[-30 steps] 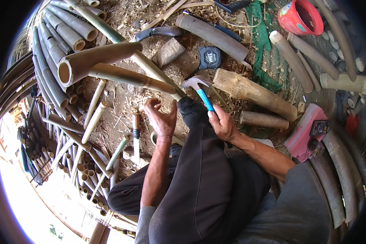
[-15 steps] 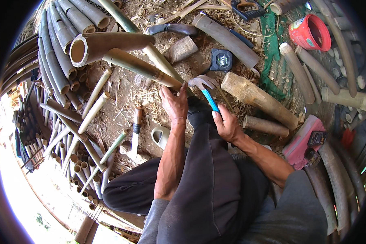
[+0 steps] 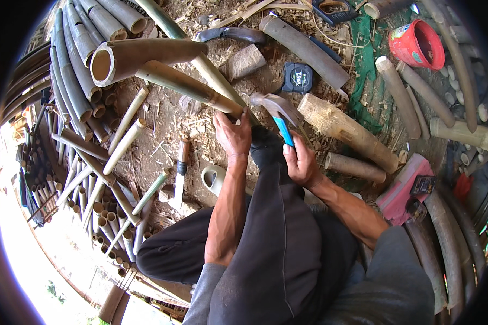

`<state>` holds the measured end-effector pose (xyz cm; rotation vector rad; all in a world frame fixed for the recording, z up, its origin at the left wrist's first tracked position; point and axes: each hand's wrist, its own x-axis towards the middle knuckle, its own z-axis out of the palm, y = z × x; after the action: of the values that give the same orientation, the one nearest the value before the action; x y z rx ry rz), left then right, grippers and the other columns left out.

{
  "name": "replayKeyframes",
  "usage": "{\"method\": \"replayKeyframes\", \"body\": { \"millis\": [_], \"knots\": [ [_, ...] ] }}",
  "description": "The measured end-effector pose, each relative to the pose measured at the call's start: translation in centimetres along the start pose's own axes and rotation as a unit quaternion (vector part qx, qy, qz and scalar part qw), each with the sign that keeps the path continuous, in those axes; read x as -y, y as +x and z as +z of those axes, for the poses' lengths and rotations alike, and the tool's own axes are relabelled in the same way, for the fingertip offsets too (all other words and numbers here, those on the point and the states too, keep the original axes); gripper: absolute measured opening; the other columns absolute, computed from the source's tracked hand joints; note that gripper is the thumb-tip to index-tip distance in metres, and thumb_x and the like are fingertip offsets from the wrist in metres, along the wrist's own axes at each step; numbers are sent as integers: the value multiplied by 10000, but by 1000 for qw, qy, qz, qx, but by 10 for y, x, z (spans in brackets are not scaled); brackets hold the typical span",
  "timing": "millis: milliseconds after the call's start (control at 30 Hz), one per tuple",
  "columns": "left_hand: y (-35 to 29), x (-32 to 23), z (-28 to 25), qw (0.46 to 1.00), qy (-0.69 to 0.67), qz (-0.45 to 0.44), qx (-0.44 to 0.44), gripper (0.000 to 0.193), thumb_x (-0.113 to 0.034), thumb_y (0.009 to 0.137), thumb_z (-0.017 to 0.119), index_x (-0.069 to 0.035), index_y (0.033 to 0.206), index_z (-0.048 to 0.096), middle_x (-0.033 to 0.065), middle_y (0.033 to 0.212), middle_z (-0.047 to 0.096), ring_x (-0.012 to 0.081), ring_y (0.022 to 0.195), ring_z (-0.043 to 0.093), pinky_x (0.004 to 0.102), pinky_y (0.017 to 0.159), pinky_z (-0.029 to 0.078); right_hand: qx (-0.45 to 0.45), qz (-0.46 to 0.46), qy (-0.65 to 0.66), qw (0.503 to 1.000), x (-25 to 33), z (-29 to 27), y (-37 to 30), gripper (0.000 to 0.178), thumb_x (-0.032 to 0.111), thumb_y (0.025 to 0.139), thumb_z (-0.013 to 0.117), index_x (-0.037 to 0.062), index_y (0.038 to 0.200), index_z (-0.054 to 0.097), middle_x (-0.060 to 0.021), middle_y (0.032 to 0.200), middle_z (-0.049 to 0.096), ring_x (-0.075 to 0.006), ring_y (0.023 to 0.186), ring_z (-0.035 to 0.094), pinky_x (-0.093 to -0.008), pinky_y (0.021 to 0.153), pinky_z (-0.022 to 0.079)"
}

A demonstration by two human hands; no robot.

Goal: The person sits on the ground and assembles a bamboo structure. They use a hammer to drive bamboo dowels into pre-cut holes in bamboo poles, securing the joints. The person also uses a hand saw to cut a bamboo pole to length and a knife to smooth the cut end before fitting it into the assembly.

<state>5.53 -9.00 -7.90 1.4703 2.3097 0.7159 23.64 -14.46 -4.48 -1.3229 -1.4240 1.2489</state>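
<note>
My right hand (image 3: 302, 161) grips a claw hammer (image 3: 283, 131) by its blue handle. The hammer's head is smeared by motion, just right of the near end of a bamboo tube (image 3: 187, 86). At that near end my left hand (image 3: 234, 134) is closed round the tube, its fingertips partly hidden. The tube slants up to the left and ends just below a thicker bamboo tube (image 3: 152, 58). A long greenish bamboo pole (image 3: 209, 70) runs behind both. Below my left hand, a knife (image 3: 181, 170) with a wooden handle lies on the ground.
A tape measure (image 3: 297, 78), a wood block (image 3: 245, 62) and a thick pale log (image 3: 344, 130) lie beyond my hands. To the right are a red bucket (image 3: 416, 44) and a pink block-like object (image 3: 404, 189). Bundled bamboo (image 3: 73, 65) fills the left side. Shavings cover the ground.
The hammer's head has shifted slightly and now looks blurred, with its handle more upright. My left hand keeps its place on the bamboo tube.
</note>
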Motion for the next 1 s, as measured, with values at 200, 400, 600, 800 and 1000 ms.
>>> {"method": "replayKeyframes", "body": {
  "millis": [200, 400, 600, 800, 1000],
  "knots": [
    [3, 6, 2, 1000, -6, 5, 14, 437, -234, 799, 792, 41, 1028, 540, 200, 972, 578, 386, 882, 601, 490, 802, 494, 51, 21, -38, 998, -18, 1, 0, 326, 157, 1007, 531, -37, 1267, 503, -254, 825, 636, -425, 747, 675, -432, 621, 517],
    [38, 30, -35, 960, -185, 75, 198, 463, -348, 848, 765, -7, 1114, 599, 198, 1032, 711, 306, 964, 709, 418, 886, 558, 62, 50, -21, 997, -10, -6, -5, 283, 167, 1012, 532, -34, 1210, 531, -241, 834, 643, -411, 727, 673, -414, 619, 515],
    [67, -13, -50, 980, 6, -7, 199, 398, -374, 796, 788, -11, 951, 737, 160, 836, 749, 258, 737, 745, 371, 717, 597, -1, -30, -13, 999, -6, 0, 0, 186, 148, 996, 560, -20, 1074, 540, -225, 728, 623, -401, 687, 678, -425, 577, 516],
    [62, -13, -42, 984, -15, 4, 177, 370, -320, 794, 777, 8, 956, 724, 190, 840, 741, 280, 765, 746, 381, 731, 593, 88, 57, -84, 991, -23, -4, 4, 164, 150, 991, 565, -5, 1017, 520, -210, 627, 570, -411, 596, 644, -449, 504, 469],
    [63, -6, -42, 983, -20, 17, 183, 345, -308, 803, 769, 4, 944, 730, 188, 839, 743, 268, 787, 748, 380, 735, 591, 33, -11, -49, 998, -22, 2, 1, 175, 160, 993, 560, -5, 985, 500, -207, 602, 551, -434, 562, 614, -466, 479, 444]
  ]
}}
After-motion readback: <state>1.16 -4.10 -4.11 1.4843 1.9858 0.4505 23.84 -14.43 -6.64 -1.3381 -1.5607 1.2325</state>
